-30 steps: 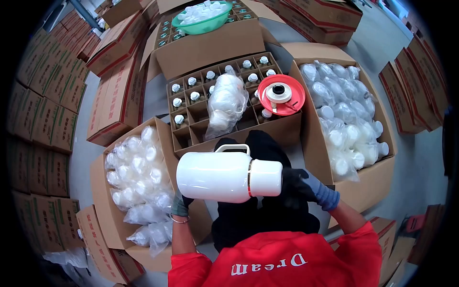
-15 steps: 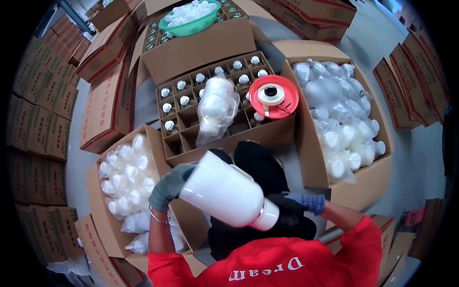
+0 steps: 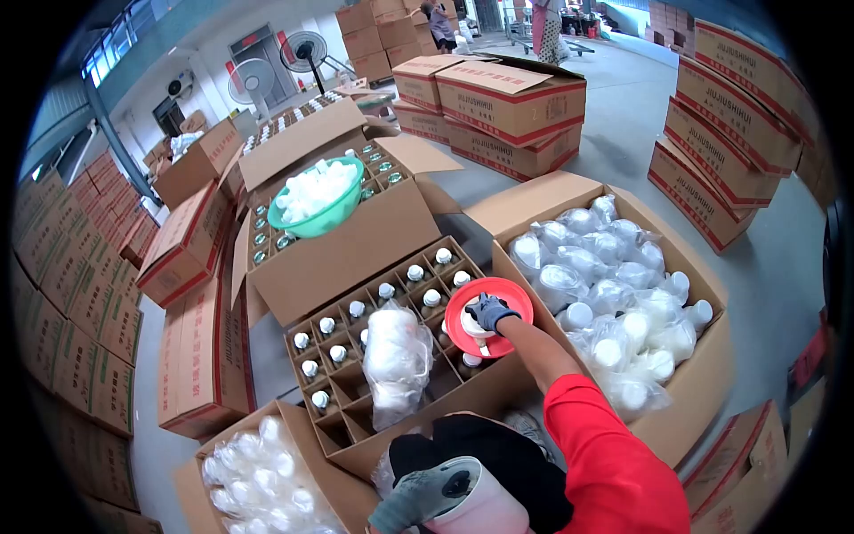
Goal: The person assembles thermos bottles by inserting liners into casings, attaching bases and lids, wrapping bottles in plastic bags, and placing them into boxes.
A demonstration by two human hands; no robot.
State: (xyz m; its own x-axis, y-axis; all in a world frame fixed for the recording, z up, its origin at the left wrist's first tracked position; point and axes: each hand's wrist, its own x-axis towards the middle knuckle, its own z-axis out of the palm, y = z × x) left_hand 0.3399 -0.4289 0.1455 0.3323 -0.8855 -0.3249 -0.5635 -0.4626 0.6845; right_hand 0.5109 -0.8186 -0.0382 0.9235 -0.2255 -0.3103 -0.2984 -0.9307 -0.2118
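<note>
My left hand point(image 3: 416, 497), in a grey glove, grips the white flask point(image 3: 485, 505) near its end, low in the view over my lap. My right hand point(image 3: 491, 311), gloved dark and blue, reaches out to the white round piece point(image 3: 475, 327) on the red plate point(image 3: 511, 295). Its fingers are bent over the piece, and what they pinch, if anything, is too small to tell. The plate rests on the divided carton point(image 3: 418, 445) of white-capped bottles. A plastic-wrapped white item point(image 3: 396, 360) lies across the dividers left of the plate.
Open cartons of bagged white items stand at right point(image 3: 703, 400) and lower left point(image 3: 294, 427). A green basin point(image 3: 331, 218) of white pieces sits on the carton behind. Stacked boxes point(image 3: 511, 102) and fans point(image 3: 303, 52) stand farther back, with two people point(image 3: 439, 25) in the distance.
My right hand has left the flask and moved forward to the red plate. The flask, in my left hand, has come lower and turned. The view has tilted up.
</note>
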